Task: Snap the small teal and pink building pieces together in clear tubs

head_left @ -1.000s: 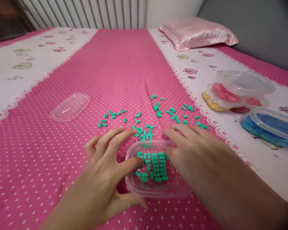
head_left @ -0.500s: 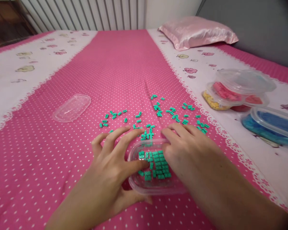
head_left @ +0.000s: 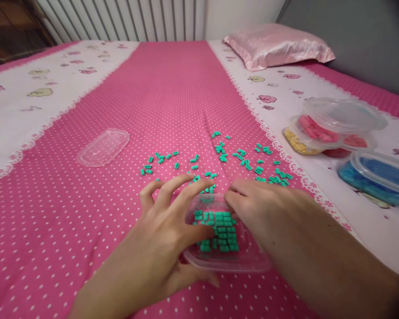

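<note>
A clear plastic container (head_left: 232,264) sits on the pink bedspread before me, with small green toy bricks (head_left: 228,230) packed in rows inside. My left hand (head_left: 169,230) spans its left end, fingers spread. One finger reaches in over the bricks, the thumb lies by the near rim, and the other fingertips are near the far rim. At the right end my right hand (head_left: 269,210) has its fingers curled together over the container; whatever they hold is hidden. Loose green bricks (head_left: 248,164) lie scattered on the cloth beyond both hands.
A clear lid (head_left: 103,147) lies flat at the left. Over on the right stand lidded containers of pink pieces (head_left: 317,128), yellow pieces (head_left: 299,141) and blue contents (head_left: 369,179). Farther back rests a pink satin pillow (head_left: 279,46), near a white slatted panel (head_left: 156,20).
The whole view has shifted slightly, so most things appear a little to the right. My right hand's fingers have drawn slightly nearer the container; my left hand keeps its spread pose.
</note>
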Tool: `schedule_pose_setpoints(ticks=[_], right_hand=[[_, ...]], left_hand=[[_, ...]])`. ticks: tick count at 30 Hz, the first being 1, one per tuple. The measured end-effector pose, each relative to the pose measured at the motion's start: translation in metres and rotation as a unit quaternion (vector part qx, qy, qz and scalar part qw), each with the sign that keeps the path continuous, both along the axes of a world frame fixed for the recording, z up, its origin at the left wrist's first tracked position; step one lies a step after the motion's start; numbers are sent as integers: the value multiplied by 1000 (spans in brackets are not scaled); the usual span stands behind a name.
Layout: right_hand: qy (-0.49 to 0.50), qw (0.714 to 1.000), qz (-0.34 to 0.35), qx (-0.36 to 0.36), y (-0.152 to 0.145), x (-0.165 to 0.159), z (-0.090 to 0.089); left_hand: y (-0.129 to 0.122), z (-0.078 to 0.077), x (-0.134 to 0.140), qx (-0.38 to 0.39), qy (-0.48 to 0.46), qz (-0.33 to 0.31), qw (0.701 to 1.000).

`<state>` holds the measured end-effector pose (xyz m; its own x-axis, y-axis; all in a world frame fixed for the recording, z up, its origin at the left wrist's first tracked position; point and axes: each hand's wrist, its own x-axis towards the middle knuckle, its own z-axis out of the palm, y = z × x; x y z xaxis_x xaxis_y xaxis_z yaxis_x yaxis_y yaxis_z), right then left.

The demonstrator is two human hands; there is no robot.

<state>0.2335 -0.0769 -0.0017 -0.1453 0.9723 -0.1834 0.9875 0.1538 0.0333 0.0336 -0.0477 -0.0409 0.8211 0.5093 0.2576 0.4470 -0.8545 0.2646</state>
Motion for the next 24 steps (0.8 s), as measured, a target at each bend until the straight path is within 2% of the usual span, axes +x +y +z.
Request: schedule_pose_setpoints(ticks=[7, 12, 17, 21, 24], right_hand=[[3, 1000, -6, -30, -2, 5, 2], [37, 996, 83, 26, -3, 10, 2], [11, 997, 73, 11, -6, 5, 0], [99, 990, 92, 43, -11, 19, 0], [208, 968, 125, 60, -4, 44, 7]], left_hand=[[1, 1, -2, 8, 6, 2, 1000], [3, -1, -7, 22, 3, 14, 1000], [3, -10, -14, -47, -7, 13, 999], [4, -14, -27, -115, -78, 33, 990], [12, -11, -39, -126, -153, 110, 974]])
